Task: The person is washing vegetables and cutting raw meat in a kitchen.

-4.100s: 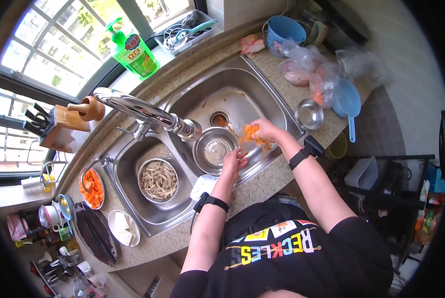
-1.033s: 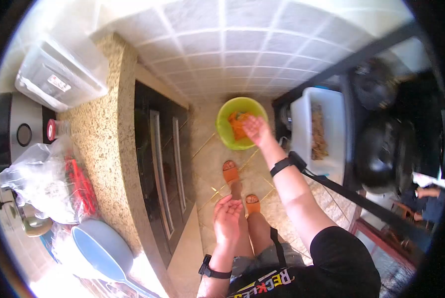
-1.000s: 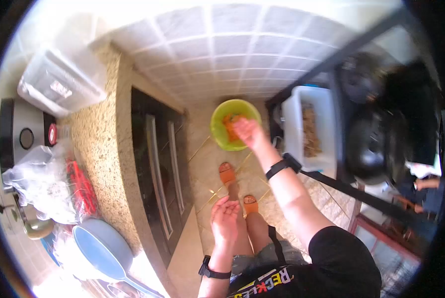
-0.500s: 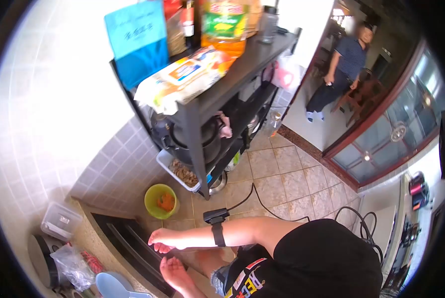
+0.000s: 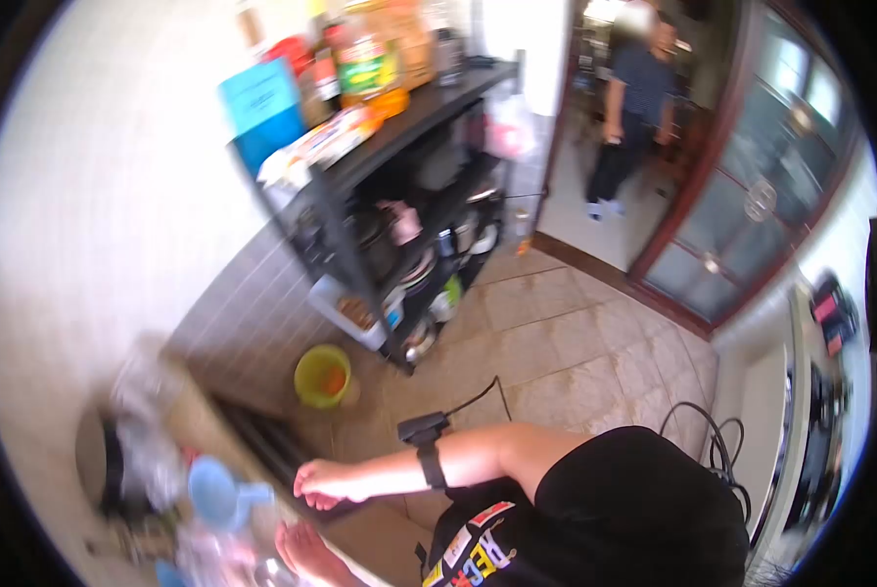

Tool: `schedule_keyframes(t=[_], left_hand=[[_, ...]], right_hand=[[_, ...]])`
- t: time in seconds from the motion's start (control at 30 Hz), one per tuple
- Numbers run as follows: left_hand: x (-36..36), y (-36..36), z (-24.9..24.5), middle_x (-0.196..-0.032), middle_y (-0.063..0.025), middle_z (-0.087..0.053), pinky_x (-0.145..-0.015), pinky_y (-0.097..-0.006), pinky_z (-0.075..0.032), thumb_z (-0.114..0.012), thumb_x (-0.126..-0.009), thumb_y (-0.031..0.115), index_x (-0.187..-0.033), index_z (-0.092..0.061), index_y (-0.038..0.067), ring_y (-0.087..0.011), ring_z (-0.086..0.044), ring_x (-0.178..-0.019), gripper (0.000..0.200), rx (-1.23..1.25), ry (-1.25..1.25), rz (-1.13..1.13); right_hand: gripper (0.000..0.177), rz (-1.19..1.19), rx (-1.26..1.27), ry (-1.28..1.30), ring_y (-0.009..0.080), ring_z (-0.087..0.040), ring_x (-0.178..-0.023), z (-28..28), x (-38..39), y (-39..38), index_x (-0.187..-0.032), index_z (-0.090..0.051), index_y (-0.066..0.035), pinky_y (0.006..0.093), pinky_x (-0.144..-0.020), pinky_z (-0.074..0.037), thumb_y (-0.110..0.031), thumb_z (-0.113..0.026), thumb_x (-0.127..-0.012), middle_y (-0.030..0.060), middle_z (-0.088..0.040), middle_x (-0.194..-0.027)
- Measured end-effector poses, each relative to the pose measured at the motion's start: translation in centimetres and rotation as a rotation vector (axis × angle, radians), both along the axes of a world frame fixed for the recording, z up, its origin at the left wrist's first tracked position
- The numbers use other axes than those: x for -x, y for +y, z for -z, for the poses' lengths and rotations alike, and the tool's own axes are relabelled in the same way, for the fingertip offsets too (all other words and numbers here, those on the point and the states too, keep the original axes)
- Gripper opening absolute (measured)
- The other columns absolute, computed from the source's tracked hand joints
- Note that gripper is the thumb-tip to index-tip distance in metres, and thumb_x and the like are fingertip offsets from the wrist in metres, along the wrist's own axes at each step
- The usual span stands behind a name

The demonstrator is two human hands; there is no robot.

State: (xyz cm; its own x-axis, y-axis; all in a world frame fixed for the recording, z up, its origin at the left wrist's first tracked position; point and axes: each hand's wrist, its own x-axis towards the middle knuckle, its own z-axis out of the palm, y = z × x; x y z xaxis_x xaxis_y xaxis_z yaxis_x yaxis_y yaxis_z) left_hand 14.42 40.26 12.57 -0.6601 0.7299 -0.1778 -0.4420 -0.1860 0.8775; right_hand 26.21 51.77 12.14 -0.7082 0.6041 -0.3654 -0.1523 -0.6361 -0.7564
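Note:
My right hand point(image 5: 323, 484) is held out at the counter edge, fingers loosely bent and apart, with nothing seen in it. A black strap point(image 5: 431, 464) with a dark device is round that forearm. Just below it is my left hand point(image 5: 306, 550), blurred, with its fingers loosely apart and no object visible in it. Left of the hands lies a light-blue plastic scoop-like item point(image 5: 213, 494) with a handle, the nearest thing to them. Clear plastic bags point(image 5: 153, 460) lie beyond it on the counter point(image 5: 196, 411).
A black shelf point(image 5: 360, 225) holds bottles, packets and pots. On the tiled floor stands a yellow-green bin point(image 5: 323, 377) with something orange inside. Another person point(image 5: 639, 108) stands in the doorway by a glass door point(image 5: 742, 196). Cables point(image 5: 717, 430) hang at the right.
The view has shifted, showing more of the counter and the light-blue item. My left hand now appears further left and lower, nearer that item. The shelf looks smaller.

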Motion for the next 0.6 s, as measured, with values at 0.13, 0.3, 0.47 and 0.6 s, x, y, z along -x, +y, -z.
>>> schedule_keyframes(t=[0.13, 0.3, 0.47, 0.6], left_hand=[[5.3, -10.4, 0.4, -0.086, -0.0036, -0.052, -0.075, -0.0273, -0.044, -0.047, -0.084, 0.011, -0.103, -0.052, 0.006, -0.0144, -0.051, -0.081, 0.02, -0.01, 0.011, -0.138], [7.5, -21.3, -1.9, -0.091, -0.0121, -0.056, -0.08, -0.0282, -0.046, -0.052, -0.082, 0.009, -0.105, -0.052, -0.003, -0.0183, -0.056, -0.089, 0.026, 0.172, 0.329, -0.43], [7.6, -28.6, -2.9, -0.082, -0.009, -0.059, -0.076, -0.0278, -0.049, -0.051, -0.084, 0.008, -0.101, -0.053, -0.001, -0.0169, -0.059, -0.081, 0.02, -0.073, -0.061, -0.725], [8.3, -33.7, -1.0, -0.079, -0.0075, -0.058, -0.074, -0.029, -0.049, -0.048, -0.085, 0.006, -0.101, -0.054, 0.0, -0.0174, -0.059, -0.078, 0.018, -0.044, -0.143, -0.897]], right_hand=[[0.008, -0.255, -0.071, 0.006, 0.0108, -0.053, -0.056, -2.2, 5.9, -6.9, -0.086, -0.057, -0.005, 0.0234, -0.049, -0.045, -0.009, -0.053, -0.08, 0.0039, -0.055, -0.068], [0.01, -0.523, -0.095, 0.029, 0.0088, -0.056, -0.061, -4.0, 13.2, -14.2, -0.092, -0.057, -0.007, 0.0221, -0.055, -0.049, -0.011, -0.053, -0.084, 0.002, -0.058, -0.072], [0.012, -0.824, -0.038, 0.015, 0.0101, -0.058, -0.066, -4.7, 18.3, -19.7, -0.096, -0.055, -0.007, 0.0236, -0.061, -0.05, -0.012, -0.051, -0.086, 0.0021, -0.059, -0.076], [0.013, -1.026, 0.005, -0.037, 0.0119, -0.058, -0.066, -2.7, 21.4, -23.6, -0.097, -0.055, -0.007, 0.0245, -0.06, -0.049, -0.01, -0.05, -0.086, 0.0026, -0.058, -0.077]])
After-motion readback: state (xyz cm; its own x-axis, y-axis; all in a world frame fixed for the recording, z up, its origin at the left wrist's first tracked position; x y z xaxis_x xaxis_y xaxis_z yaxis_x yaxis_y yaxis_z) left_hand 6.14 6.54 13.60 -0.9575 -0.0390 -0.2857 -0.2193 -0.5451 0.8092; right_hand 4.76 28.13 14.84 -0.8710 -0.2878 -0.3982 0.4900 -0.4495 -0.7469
